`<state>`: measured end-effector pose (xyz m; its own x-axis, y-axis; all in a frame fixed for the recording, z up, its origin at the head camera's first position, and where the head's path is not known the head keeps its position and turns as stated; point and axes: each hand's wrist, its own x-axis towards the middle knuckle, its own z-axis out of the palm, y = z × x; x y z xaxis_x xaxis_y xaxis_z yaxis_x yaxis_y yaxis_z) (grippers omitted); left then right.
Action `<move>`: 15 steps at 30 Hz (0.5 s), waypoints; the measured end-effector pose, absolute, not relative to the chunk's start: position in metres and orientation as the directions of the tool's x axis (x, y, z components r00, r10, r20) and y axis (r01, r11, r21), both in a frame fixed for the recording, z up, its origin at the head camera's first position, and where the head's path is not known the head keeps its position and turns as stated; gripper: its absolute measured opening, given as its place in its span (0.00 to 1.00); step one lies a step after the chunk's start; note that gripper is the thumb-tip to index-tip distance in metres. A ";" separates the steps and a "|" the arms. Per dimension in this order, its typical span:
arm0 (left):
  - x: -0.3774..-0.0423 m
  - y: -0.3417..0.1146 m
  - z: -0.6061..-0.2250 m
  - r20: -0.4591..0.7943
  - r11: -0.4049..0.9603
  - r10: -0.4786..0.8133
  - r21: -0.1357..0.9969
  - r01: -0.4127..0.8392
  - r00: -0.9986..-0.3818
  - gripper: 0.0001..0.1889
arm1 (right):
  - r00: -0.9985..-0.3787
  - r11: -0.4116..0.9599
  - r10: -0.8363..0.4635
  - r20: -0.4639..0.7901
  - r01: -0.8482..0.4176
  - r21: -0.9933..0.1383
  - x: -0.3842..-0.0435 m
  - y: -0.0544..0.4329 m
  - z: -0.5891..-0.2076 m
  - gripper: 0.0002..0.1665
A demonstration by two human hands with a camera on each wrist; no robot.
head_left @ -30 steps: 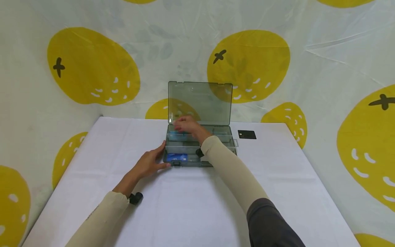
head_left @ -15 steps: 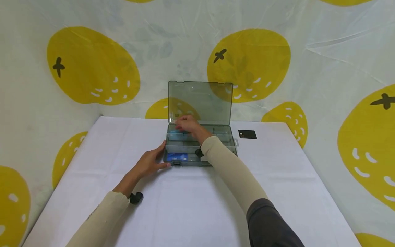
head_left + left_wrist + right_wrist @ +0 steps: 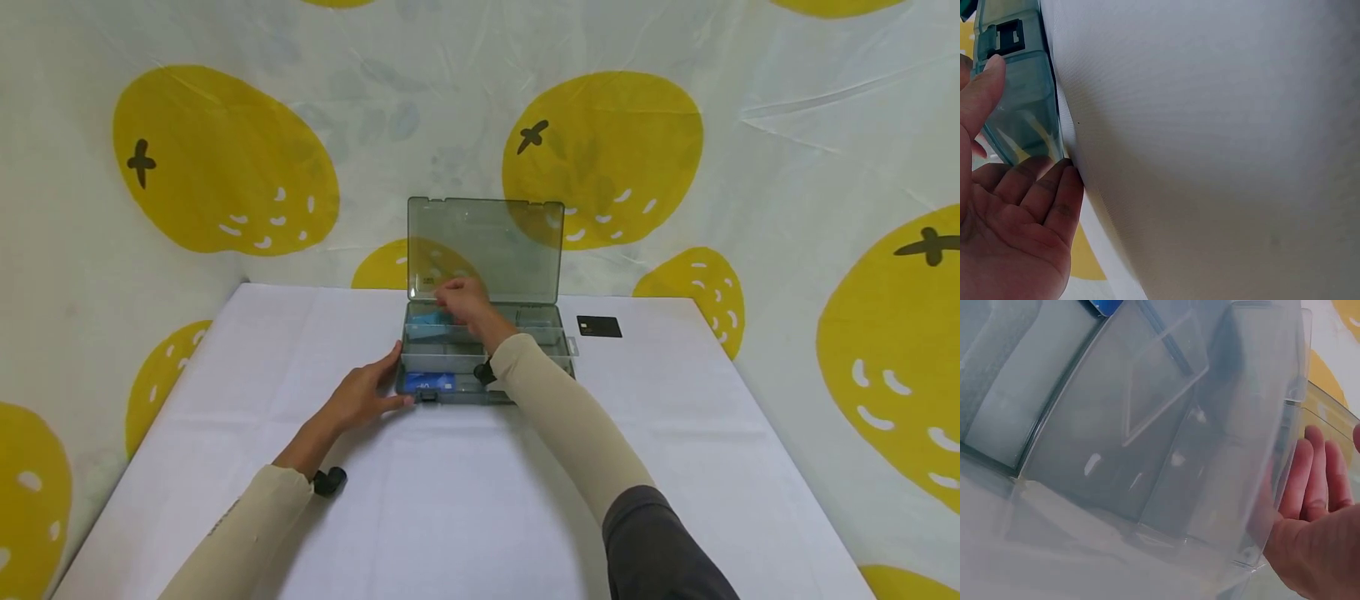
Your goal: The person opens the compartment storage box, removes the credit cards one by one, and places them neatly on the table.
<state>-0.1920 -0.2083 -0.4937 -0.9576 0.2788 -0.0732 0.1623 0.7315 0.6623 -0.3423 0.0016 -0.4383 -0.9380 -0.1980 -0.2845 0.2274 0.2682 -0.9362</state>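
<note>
A smoky see-through plastic organizer case (image 3: pixel 450 398) stands on the white table, its lid (image 3: pixel 487 250) raised at the back. My left hand (image 3: pixel 362 393) holds the case's front left corner. In the left wrist view, the thumb (image 3: pixel 988 94) lies by the dark latch (image 3: pixel 1010 36), the other fingers against the side wall. My right hand (image 3: pixel 465 302) is over the back row of compartments, fingers bent. Just left of it shows a light blue piece (image 3: pixel 426 325), its kind unclear. Whether these fingertips pinch anything is hidden. A dark blue card (image 3: pixel 430 382) lies in the front row.
Right of the case, a black card (image 3: pixel 599 327) lies flat on the tablecloth (image 3: pixel 675 433). Clear dividers (image 3: pixel 1166 456) separate the compartments. A cloth with yellow fruit print (image 3: pixel 603 158) hangs close behind the raised lid.
My right hand has shifted slightly to the right over the back row, and more of the light blue piece shows. My left hand stays at the case's corner.
</note>
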 end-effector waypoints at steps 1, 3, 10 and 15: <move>-0.192 -0.208 -0.494 -0.074 0.732 0.279 0.662 0.163 -0.957 0.57 | -0.943 0.260 -0.187 -0.276 0.223 -0.939 -0.343 0.002 -0.439 0.15; -0.192 -0.208 -0.494 -0.075 0.733 0.277 0.661 0.161 -0.958 0.57 | -0.951 0.238 -0.170 -0.259 0.215 -0.947 -0.344 0.002 -0.439 0.14; -0.193 -0.209 -0.496 -0.077 0.734 0.279 0.660 0.161 -0.957 0.57 | -0.951 0.167 -0.159 -0.264 0.237 -0.957 -0.344 0.007 -0.438 0.11; -0.192 -0.209 -0.495 -0.060 0.729 0.282 0.662 0.173 -0.957 0.57 | -0.939 0.135 -0.200 -0.280 0.257 -0.957 -0.343 0.010 -0.434 0.18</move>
<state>-0.1920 -0.2090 -0.4951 -0.9574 0.2823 -0.0601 0.1734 0.7290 0.6621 -0.3427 0.0097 -0.4344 -0.9390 -0.1997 -0.2799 0.2566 0.1349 -0.9571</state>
